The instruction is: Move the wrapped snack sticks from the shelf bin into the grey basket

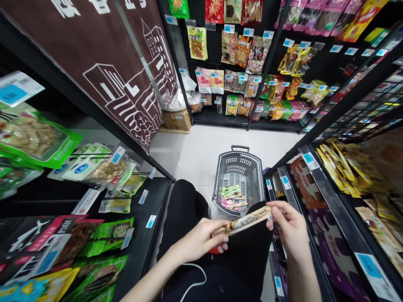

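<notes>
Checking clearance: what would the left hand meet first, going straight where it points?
Past the slim packet it holds, the left hand would likely meet the right hand; depth is unclear.

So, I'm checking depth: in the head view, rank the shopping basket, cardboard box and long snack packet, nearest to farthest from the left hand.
1. Long snack packet, held by the left hand
2. Shopping basket, on the floor ahead
3. Cardboard box, farther ahead, leftward

"FISH" on dk pkg (34, 240), most tags (371, 268) blurry
</notes>
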The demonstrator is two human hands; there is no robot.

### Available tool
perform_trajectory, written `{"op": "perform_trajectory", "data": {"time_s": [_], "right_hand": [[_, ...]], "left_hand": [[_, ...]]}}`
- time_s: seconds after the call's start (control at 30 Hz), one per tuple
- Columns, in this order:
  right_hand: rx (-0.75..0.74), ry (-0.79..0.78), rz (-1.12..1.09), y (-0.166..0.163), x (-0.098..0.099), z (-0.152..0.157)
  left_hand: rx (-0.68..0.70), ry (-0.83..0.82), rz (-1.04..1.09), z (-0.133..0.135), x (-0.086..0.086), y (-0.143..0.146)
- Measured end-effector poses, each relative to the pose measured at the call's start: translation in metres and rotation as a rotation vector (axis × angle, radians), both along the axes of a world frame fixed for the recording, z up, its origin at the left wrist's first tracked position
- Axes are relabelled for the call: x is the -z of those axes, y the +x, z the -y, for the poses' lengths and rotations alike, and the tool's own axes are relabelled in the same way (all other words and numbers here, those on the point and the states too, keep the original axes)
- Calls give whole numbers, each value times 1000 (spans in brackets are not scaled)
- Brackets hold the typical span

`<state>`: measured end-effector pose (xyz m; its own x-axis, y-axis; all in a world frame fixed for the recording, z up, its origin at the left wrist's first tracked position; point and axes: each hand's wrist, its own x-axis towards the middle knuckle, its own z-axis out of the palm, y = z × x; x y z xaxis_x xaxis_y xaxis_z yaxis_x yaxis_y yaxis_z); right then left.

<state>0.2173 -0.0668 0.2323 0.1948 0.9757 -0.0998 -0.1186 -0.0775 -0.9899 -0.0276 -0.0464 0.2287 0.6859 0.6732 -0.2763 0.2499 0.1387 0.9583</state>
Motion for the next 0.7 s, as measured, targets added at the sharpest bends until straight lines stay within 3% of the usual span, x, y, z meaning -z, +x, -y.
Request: {"op": "perform_trajectory", "data": {"time_s": [0.23,0.33,0.47,0.63,0.7], "right_hand": [[-218,96,-19,18,1,17],[-308,129,79,25,-3,24],[-339,98,115,24,-4,28],[-120,-159,124,14,15,29],[-53,-208,67,11,25,31]], "left_hand": [[50,-576,363,-3,10,-18],[41,-717,359,-3,19,-20],[-109,-570,150,-4,28,-14],[-285,-240,-87,-7,34,-7],[-357,-201,-96,-6,40,-5]]}}
